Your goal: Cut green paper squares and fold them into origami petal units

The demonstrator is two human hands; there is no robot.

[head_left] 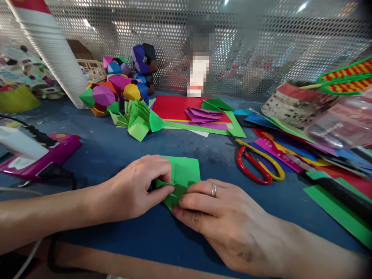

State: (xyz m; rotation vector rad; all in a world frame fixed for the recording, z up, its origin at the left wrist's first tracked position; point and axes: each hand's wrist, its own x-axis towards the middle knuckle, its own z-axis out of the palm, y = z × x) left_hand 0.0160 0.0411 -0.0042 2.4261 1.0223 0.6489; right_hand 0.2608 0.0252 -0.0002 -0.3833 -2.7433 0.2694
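A green sheet of paper [186, 172], partly folded, lies on the blue table top [116, 151] near the front edge. My left hand [139, 188] pinches a folded corner of it between thumb and fingers. My right hand [223, 217], with a ring on one finger, presses flat on the paper's lower right part, fingertips meeting those of the left hand. The lower part of the paper is hidden under both hands.
Red and yellow scissors [257, 162] lie right of the paper. Folded green pieces [139, 118], coloured sheets [180, 108] and paper polyhedra [116, 91] sit behind. A pink glue gun [40, 155] is left; a black-handled knife [334, 190] and more sheets are right. A mesh wall stands behind.
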